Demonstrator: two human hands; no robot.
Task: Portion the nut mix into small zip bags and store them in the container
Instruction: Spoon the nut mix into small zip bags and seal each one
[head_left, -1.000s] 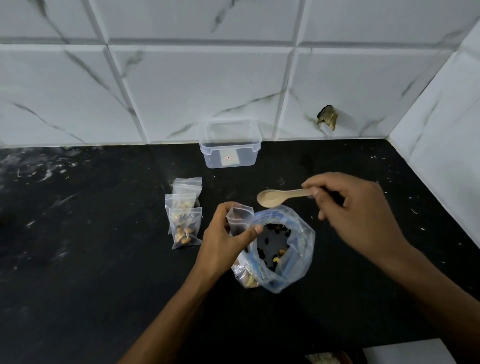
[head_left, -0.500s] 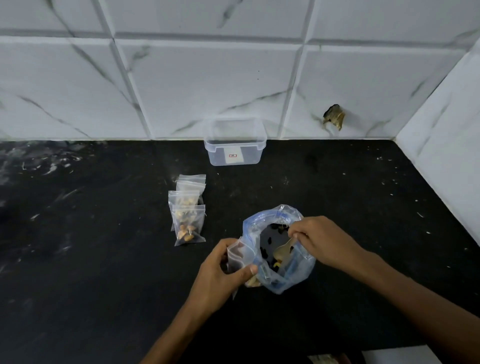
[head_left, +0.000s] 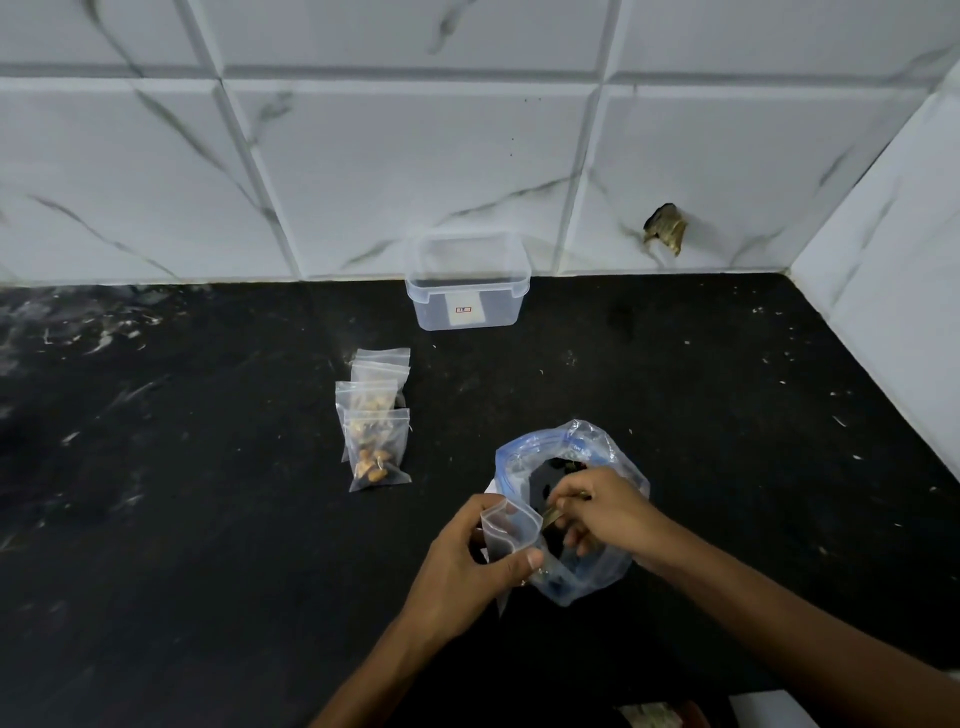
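Both hands beside large clear blue-zip bag (head_left: 597, 571): left hand (head_left: 467, 566) pinches small clear zip bag (head_left: 511, 530); right hand (head_left: 602, 512) grips pale wooden spoon (head_left: 551, 515) inside it.

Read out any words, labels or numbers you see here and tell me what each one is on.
White sticker with a small red mark on the clear container: too small and blurred to read.
Big blue-edged bag: faint printing near its rim, unreadable.
Small zip bags: no text visible.

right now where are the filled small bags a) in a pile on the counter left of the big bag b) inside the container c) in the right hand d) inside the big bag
a: the filled small bags lie piled on the counter, left of the big bag and apart from the container.
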